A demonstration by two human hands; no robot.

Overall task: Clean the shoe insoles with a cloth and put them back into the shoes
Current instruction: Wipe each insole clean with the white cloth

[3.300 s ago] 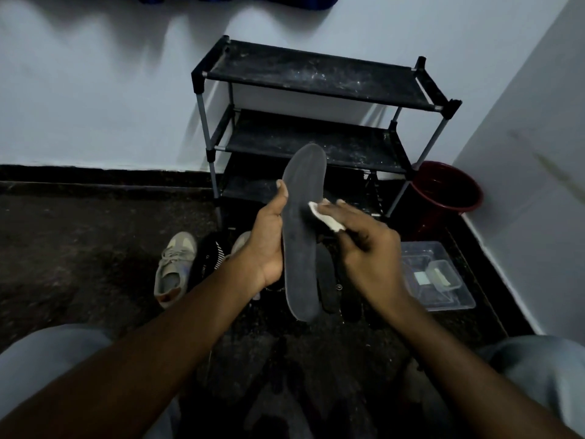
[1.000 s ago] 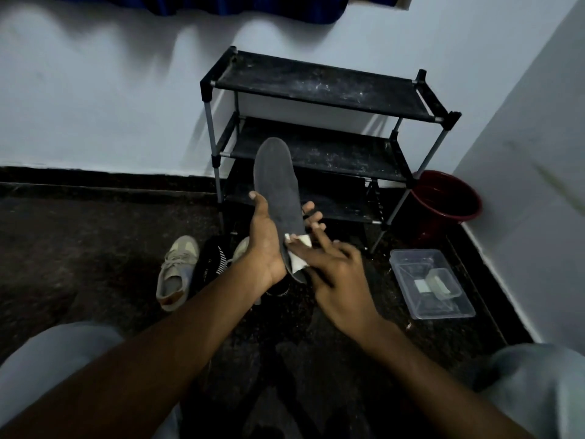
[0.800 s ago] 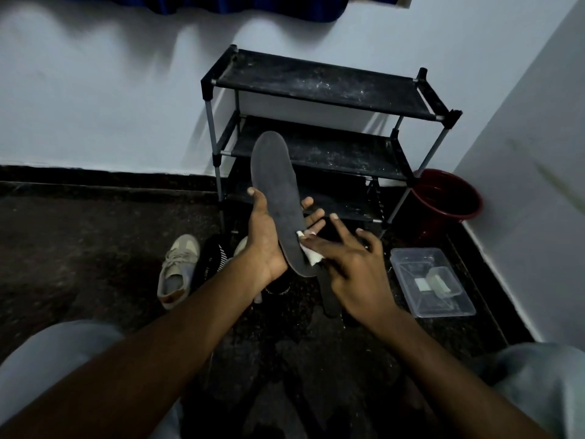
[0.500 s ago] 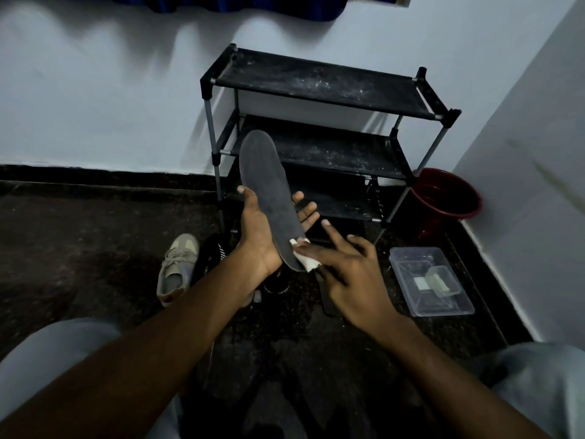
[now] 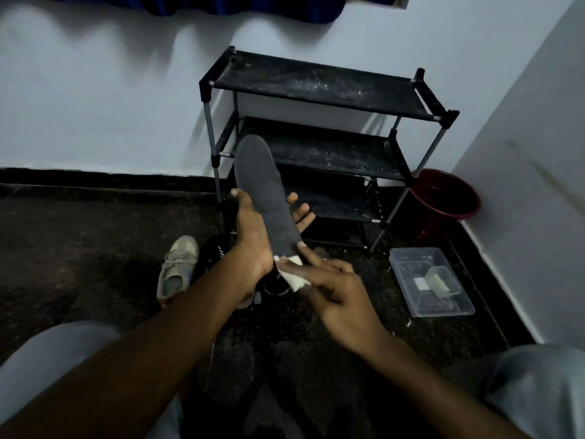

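Wiping at the heel end. Cradles the dark insole (image 5: 266, 198) in the left hand (image 5: 253, 242), thumb on one edge and fingers curled behind the other, toe end raised toward the shoe rack (image 5: 316, 87) to expose the face. Pinches a small white cloth (image 5: 296, 278) in the right hand (image 5: 342, 293), pressed against the insole beside the supporting palm, probably for firmer rubbing. Leaves the beige sneaker (image 5: 177, 267) on the floor (image 5: 79, 248) below, near for refitting.

Dim, shadowy, soft wide-angle view
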